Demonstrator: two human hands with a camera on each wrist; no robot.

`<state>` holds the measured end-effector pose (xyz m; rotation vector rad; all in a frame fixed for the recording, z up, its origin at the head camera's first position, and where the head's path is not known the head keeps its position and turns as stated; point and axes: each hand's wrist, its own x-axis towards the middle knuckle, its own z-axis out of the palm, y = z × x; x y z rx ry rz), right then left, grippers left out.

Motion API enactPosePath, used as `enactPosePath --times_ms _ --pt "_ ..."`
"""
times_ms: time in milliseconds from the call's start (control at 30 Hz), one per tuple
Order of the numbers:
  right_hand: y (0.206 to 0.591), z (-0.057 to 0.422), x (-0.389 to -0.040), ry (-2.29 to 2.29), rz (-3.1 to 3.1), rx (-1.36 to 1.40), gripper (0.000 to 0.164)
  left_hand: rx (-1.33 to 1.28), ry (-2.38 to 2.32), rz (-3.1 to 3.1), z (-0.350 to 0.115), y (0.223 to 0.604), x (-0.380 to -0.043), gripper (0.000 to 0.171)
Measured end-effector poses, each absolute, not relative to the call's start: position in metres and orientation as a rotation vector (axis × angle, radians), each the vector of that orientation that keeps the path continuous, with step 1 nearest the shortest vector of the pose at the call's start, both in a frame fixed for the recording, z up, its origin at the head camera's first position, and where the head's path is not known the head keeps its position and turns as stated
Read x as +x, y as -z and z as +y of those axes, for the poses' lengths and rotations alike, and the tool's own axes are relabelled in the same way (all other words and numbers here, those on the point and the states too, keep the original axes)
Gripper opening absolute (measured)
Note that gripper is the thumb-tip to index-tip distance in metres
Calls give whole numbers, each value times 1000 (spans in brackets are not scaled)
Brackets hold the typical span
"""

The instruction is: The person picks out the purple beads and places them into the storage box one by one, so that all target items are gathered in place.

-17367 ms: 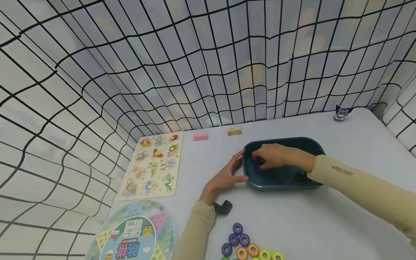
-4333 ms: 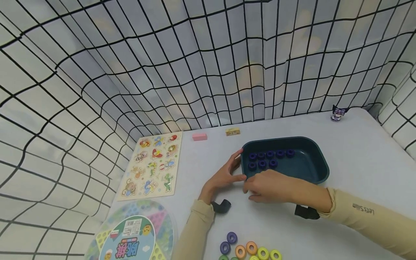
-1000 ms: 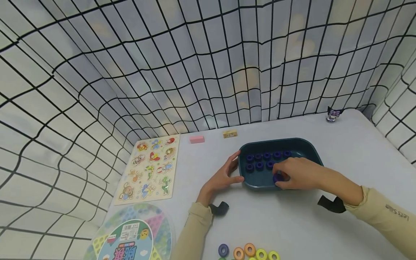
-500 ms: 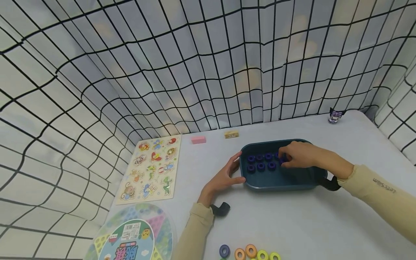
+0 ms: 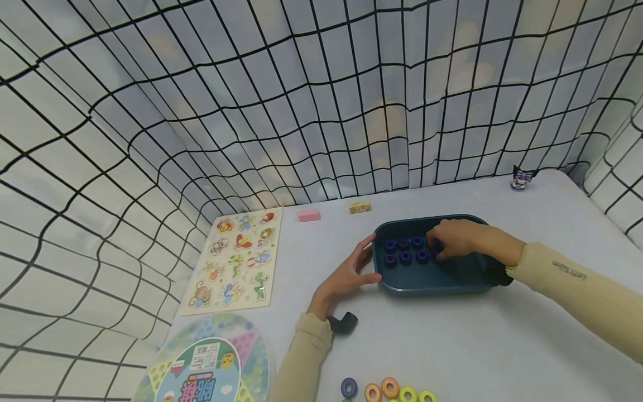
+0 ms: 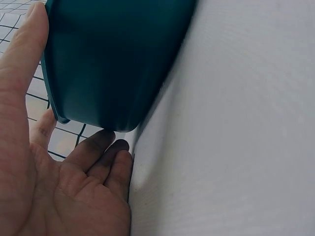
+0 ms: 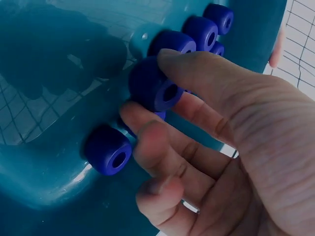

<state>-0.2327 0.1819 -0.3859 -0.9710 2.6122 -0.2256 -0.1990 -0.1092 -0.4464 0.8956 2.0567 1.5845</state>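
Note:
Inside the dark teal tray [image 5: 427,291], several purple ring-shaped beads [image 5: 404,257] stand in two rows toward the left. My right hand [image 5: 454,237] reaches into the tray at the right end of these rows. Thumb and index finger pinch one purple bead [image 7: 152,86], clearest in the right wrist view; the other fingers curl loosely near a neighbouring bead [image 7: 109,150]. My left hand [image 5: 346,274] rests against the tray's left end, thumb and fingers spread. In the left wrist view its thumb [image 6: 34,44] lies along the rim.
One purple bead [image 5: 349,387] lies at the front beside orange beads [image 5: 389,386] and yellow beads [image 5: 408,395]. Left are a sticker-like picture board [image 5: 233,259] and a round game box [image 5: 201,368]. Pink block [image 5: 308,215], yellow block [image 5: 359,207] and figurine [image 5: 521,178] sit behind; black netting surrounds the table.
The tray's purple beads have grown to two rows, leaving one visible on the table. Over the last second my right hand moved its bead from the tray's front toward the rows. Left hand stays.

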Motion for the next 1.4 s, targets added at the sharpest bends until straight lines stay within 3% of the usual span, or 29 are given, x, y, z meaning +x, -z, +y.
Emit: enactPosePath --times_ms 733,1100,1400 --pt "379 180 -224 171 2669 -1011 19 862 -1591 2076 -106 446 -199 89" --pt "359 142 -177 256 2726 -1191 18 854 -1598 2063 -108 446 -198 89" --pt "367 100 -135 200 2645 -1474 12 890 -1588 2067 -109 449 -199 89"
